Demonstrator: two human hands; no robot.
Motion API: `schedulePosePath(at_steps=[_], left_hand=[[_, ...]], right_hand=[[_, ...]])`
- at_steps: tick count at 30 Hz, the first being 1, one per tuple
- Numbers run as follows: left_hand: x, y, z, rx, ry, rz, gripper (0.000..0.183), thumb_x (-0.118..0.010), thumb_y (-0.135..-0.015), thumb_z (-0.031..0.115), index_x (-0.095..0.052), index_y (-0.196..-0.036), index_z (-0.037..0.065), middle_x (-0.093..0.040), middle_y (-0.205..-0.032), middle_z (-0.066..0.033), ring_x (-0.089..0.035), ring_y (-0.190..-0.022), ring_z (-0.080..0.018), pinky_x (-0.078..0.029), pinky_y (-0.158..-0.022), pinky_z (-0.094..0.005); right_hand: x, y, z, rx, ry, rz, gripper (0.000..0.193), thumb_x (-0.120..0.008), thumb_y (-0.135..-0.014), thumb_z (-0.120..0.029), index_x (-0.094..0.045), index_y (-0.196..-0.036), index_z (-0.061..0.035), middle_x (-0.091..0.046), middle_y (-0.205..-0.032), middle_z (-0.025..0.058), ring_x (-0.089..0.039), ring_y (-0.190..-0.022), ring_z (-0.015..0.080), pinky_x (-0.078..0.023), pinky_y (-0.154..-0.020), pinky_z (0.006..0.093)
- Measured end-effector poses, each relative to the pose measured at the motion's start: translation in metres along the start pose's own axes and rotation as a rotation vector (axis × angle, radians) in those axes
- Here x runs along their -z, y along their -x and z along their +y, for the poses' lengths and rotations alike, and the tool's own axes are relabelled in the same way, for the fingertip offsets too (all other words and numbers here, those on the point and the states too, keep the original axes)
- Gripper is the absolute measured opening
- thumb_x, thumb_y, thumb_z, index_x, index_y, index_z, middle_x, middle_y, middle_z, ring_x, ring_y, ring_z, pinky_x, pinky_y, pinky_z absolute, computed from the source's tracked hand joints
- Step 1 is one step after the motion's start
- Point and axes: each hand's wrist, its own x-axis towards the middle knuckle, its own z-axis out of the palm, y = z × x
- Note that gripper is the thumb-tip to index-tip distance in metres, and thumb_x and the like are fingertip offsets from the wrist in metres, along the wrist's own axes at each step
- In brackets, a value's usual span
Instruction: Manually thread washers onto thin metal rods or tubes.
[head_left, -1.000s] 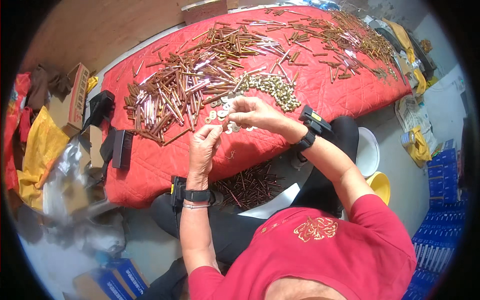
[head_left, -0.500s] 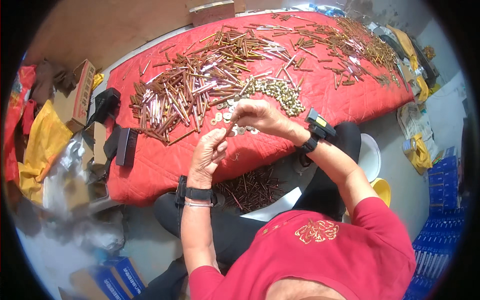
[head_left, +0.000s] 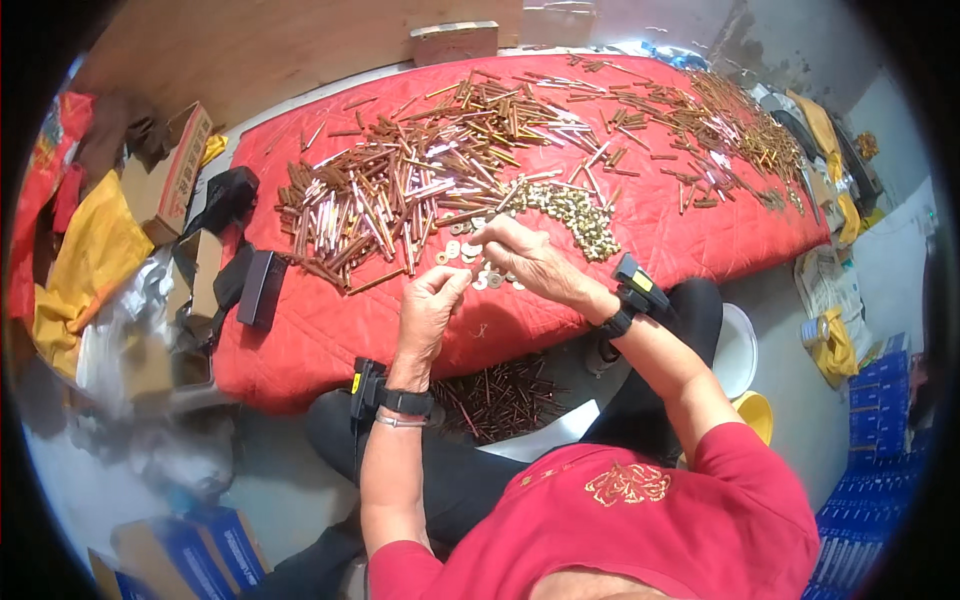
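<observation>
My left hand is raised before the red-covered surface, its thumb and fingers pinched on a thin copper-coloured rod. Just to its right, my right hand curls its fingers around the other end of the same rod. Most of the rod is hidden by fingers. Behind the hands lie flat, round washers, some of them pale metal. Small brass-coloured nuts form a heap beyond my right hand. A large pile of copper-coloured rods spreads further back on the quilted red cover.
More rods are scattered at the far right. Below the near edge lies a dark heap of rods. A dark box stands at the left edge, by cartons and bags. A white bucket and blue boxes are to the right.
The view has shifted slightly. Both hands stay close together on the rod; less of it shows between them now, and the right fingers have moved nearer the left fingertips.
</observation>
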Motion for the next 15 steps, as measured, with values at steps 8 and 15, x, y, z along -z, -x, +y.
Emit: schedulePosePath(at_steps=[8, 15], left_hand=[[-0.008, -0.005, -0.008, -0.149, -0.186, 0.026, 0.011, -0.062, -0.089, 0.014, -0.067, -0.087, 0.004, -0.052, -0.065, 0.0084, -0.039, -0.056, 0.0002, -0.029, -0.049, -0.0174], [-0.002, -0.011, -0.004, 0.035, -0.029, 0.013, 0.014, -0.062, -0.089, 0.017, -0.066, -0.082, 0.005, -0.048, -0.061, 0.0081, -0.037, -0.053, -0.0003, -0.027, -0.047, -0.0179]], right_hand=[[-0.011, -0.005, 0.009, -0.137, -0.004, 0.036, 0.024, -0.055, -0.091, -0.016, -0.057, -0.112, -0.0041, -0.065, -0.095, 0.0118, -0.065, -0.074, 0.0201, -0.051, -0.065, 0.0329], [-0.001, -0.007, 0.012, 0.173, -0.019, 0.104, 0.032, -0.05, -0.091, -0.006, -0.051, -0.123, -0.0059, -0.058, -0.101, 0.0078, -0.061, -0.078, 0.019, -0.049, -0.07, 0.031]])
